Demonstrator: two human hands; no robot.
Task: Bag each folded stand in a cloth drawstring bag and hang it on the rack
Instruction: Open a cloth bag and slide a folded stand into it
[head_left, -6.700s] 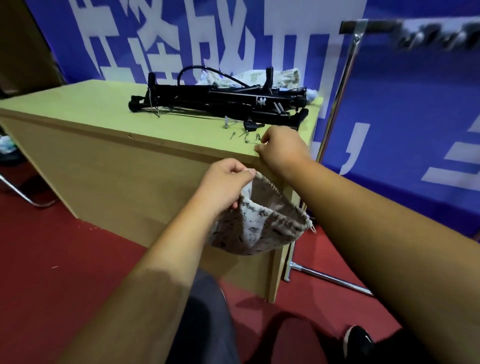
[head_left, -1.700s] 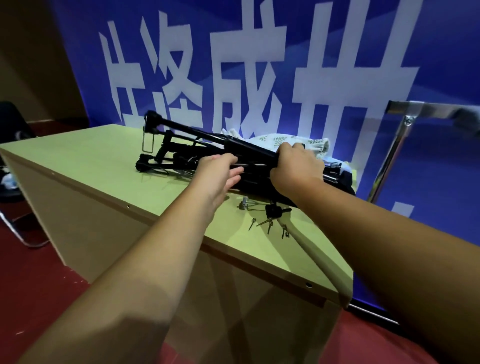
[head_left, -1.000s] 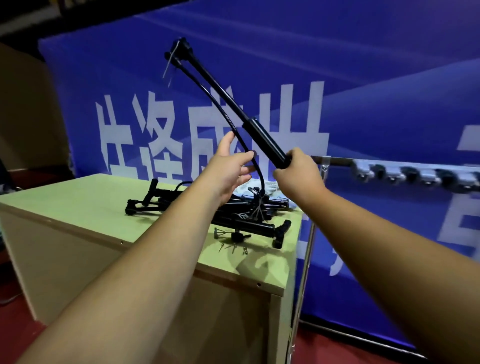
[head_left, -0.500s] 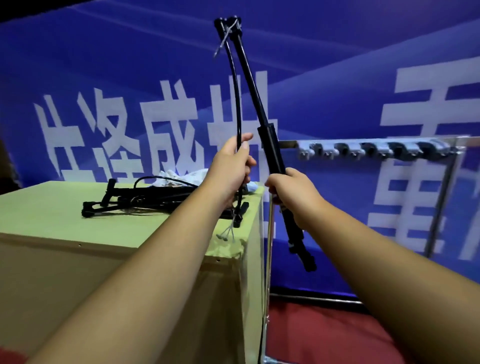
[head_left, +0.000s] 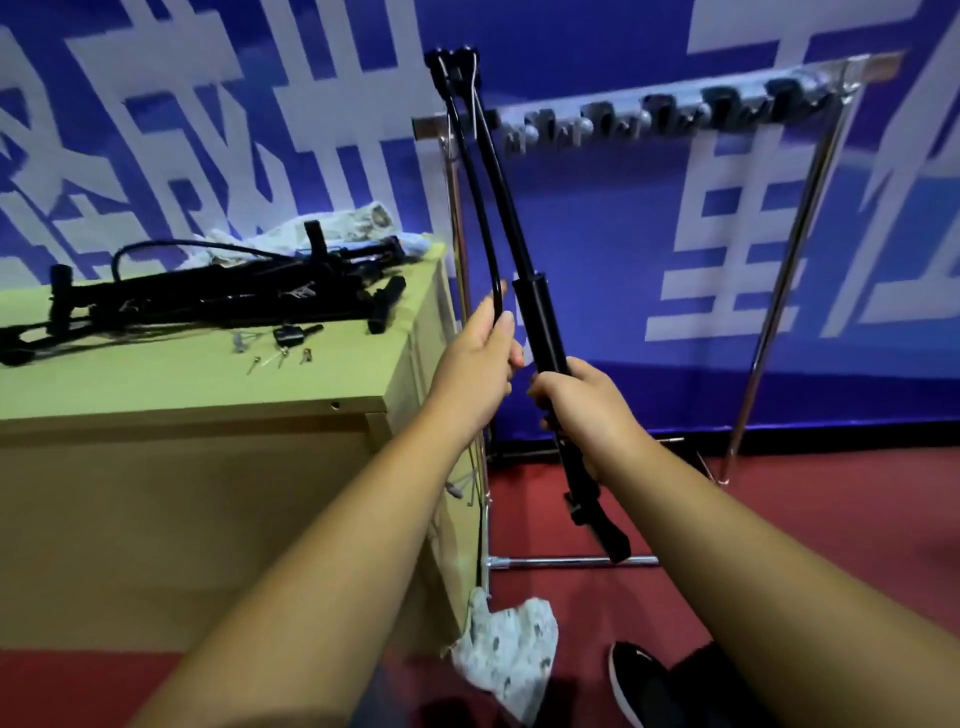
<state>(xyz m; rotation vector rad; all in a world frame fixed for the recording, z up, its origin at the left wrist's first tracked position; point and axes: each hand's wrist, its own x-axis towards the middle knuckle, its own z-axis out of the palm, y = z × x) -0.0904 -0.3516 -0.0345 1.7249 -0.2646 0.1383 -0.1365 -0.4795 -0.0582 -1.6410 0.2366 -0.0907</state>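
Note:
I hold one black folded stand (head_left: 540, 317) nearly upright in front of me. My right hand (head_left: 582, 405) grips its thick tube. My left hand (head_left: 478, 374) is closed on its thin curved rod, just left of the tube. The stand's foot hangs below my right hand, above the floor. A patterned cloth drawstring bag (head_left: 506, 660) hangs low by my legs at the table's corner. Several more folded stands (head_left: 208, 296) lie on the table (head_left: 156, 384). The metal rack (head_left: 675, 117) with a row of hooks stands behind the held stand.
Small screws and a black knob (head_left: 283, 345) lie near the table's front edge. More cloth bags (head_left: 332, 226) are piled behind the stands. A blue banner with white characters covers the wall. My black shoe (head_left: 634, 680) rests on the red floor.
I lifted one stand off the table with my right hand, swung it upright and lowered it. My left hand closed on its thin rod. The view tipped down, showing the bag.

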